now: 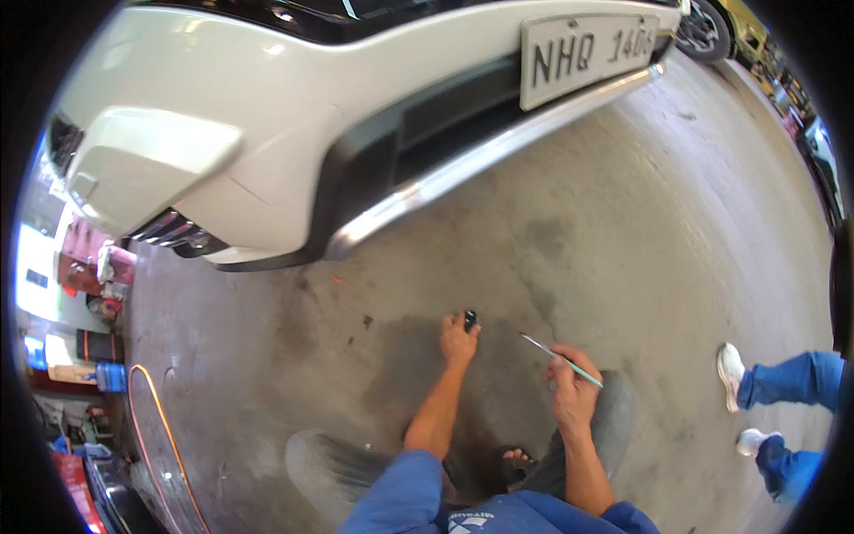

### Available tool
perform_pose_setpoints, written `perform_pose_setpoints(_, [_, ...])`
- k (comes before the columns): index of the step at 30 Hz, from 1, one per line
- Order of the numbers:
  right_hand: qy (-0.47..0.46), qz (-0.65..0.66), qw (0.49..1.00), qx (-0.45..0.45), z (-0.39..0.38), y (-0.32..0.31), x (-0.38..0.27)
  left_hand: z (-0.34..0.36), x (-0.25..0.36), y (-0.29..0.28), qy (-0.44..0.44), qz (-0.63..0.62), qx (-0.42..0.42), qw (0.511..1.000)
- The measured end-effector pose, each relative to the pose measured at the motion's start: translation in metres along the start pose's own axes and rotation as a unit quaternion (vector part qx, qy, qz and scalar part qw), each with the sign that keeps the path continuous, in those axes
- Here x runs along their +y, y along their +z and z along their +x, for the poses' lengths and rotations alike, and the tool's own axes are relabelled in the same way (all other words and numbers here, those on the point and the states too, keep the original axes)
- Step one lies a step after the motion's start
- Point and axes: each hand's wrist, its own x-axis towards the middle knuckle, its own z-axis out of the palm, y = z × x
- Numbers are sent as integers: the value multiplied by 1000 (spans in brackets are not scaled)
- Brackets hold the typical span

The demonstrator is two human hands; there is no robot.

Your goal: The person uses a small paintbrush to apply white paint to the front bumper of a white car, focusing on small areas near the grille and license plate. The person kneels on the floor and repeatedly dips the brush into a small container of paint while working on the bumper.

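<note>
Below, left hand [458, 340] fingers grip a black bottle [470, 319] — right hand [572, 392] pinches a thin brush [559, 358].

A stained grey concrete floor [623, 222] fills the view, darker and damp-looking in patches, under bright daylight. A white car's bumper [267, 133] with a chrome strip spans the top. An orange hose [156, 418] curls at the left beside cluttered red shelves [80, 267]; another person's white shoes [738, 392] stand at the right.
</note>
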Motion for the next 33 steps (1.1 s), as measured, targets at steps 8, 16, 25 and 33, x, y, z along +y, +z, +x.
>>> perform_pose_setpoints(8, [41,-137,988,-61,22,41,76,0,4,-8,-17,-39,-2,999])
perform_pose_setpoints(16, [-116,-256,957,-67,47,100,169,0,-7,-2,-41,-55,-11,998])
perform_pose_setpoints(25, [-173,-272,943,-78,51,114,186,-4,-14,-3,-57,-101,-51,992])
perform_pose_setpoints(33, [-171,-292,937,-88,51,116,190,-4,-16,-5,-11,-94,-36,995])
